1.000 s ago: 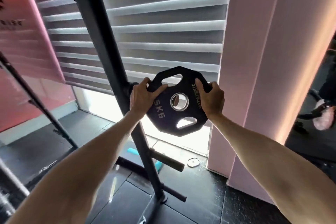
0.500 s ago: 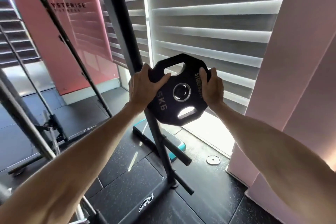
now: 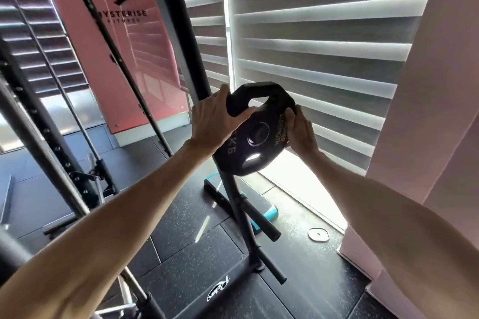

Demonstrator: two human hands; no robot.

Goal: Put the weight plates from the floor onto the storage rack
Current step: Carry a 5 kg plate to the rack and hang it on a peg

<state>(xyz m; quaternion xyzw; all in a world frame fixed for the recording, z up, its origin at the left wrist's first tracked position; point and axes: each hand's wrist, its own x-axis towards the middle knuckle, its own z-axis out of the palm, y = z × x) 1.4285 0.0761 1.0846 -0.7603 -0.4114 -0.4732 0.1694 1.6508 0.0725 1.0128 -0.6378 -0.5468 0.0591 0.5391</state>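
Weight plate [image 3: 256,122], black, many-sided and marked 5 KG, is held up off the floor against the slanted post of the rack [image 3: 181,33], in front of the window blind [image 3: 311,33]. Its centre hole let daylight through a second ago and now looks dark. The plate has also tipped from nearly face-on to leaning back at the top. That suggests the hole is meeting, or already riding, a peg on the post, though any such peg is hidden behind the plate. The left hand [image 3: 215,119] clamps the upper left edge, thumb lying across the face and fingers curled over the rim. The right hand [image 3: 300,132] grips the right edge. Both have kept their hold, so the plate is probably not yet fully seated. Lower down, two bare pegs [image 3: 259,217] stick out from the post, and a small pale disc [image 3: 318,235], perhaps another plate, lies on the dark floor [image 3: 181,228] by the wall
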